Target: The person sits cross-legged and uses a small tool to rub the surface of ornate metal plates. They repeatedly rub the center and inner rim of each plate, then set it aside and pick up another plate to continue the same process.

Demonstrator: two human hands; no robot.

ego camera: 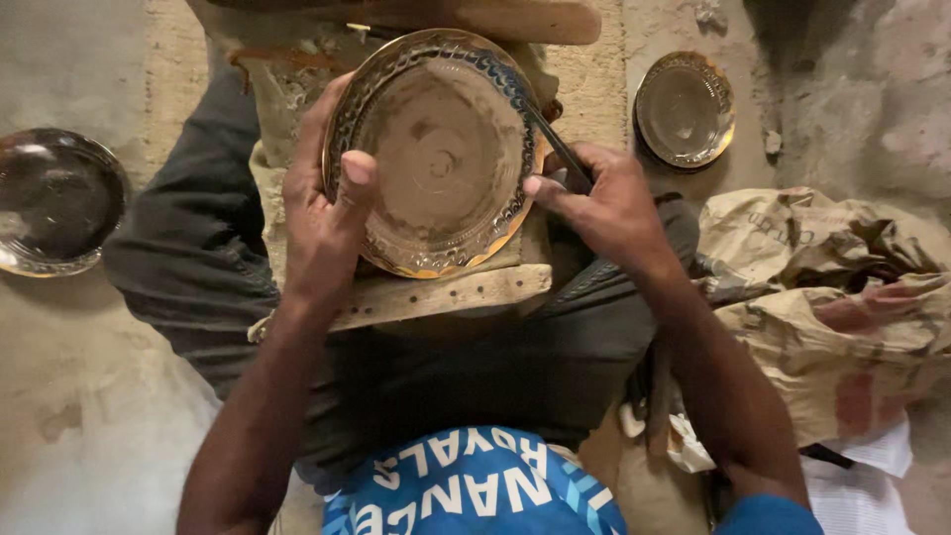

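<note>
A round brass plate (436,149) with a patterned rim rests tilted on a worn wooden block on my lap. My left hand (322,213) grips the plate's left rim, thumb lying over its inner face. My right hand (599,203) is closed around a thin dark metal tool (557,146), whose tip touches the plate's right rim.
A second brass plate (685,109) lies on the floor at the upper right. A dark shiny plate (54,203) lies at the far left. Crumpled brown paper sacks (842,297) are heaped at my right. A wooden plank (515,18) crosses the top.
</note>
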